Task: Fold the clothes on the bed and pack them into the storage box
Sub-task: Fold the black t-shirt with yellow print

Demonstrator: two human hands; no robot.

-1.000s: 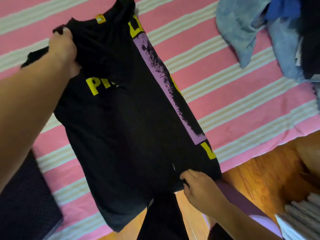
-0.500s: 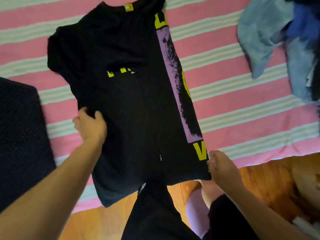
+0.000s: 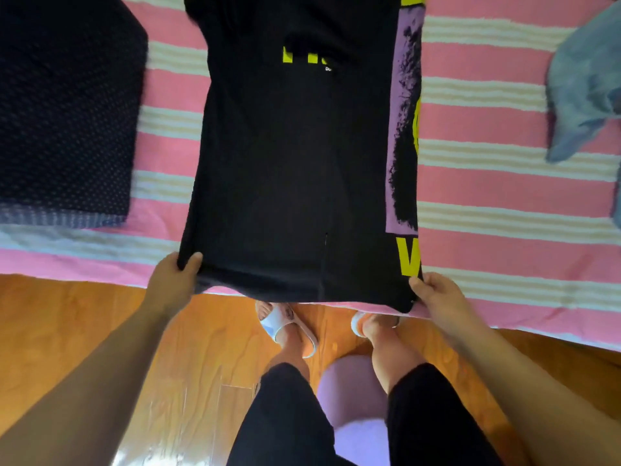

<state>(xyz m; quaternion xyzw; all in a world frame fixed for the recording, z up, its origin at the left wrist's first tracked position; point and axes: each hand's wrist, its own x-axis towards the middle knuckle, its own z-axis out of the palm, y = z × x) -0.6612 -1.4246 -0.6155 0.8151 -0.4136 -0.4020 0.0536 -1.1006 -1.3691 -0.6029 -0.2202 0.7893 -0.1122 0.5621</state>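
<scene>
A black T-shirt (image 3: 285, 156) with yellow letters and a purple print strip lies lengthwise on the pink striped bed (image 3: 504, 203), both sides folded in. Its hem hangs at the bed's near edge. My left hand (image 3: 174, 280) pinches the hem's left corner. My right hand (image 3: 437, 297) grips the hem's right corner, below the yellow letter. The shirt's collar end runs out of the top of the frame. No storage box is in view.
A dark dotted fabric item (image 3: 67, 109) lies on the bed to the left of the shirt. A pale blue garment (image 3: 584, 82) lies at the right edge. Below the bed edge is a wooden floor (image 3: 84, 324) with my legs and slippered feet.
My left hand has slid down from the shirt's left side to the hem's left corner. My right hand stays at the right corner. The camera has tilted down over the bed edge.
</scene>
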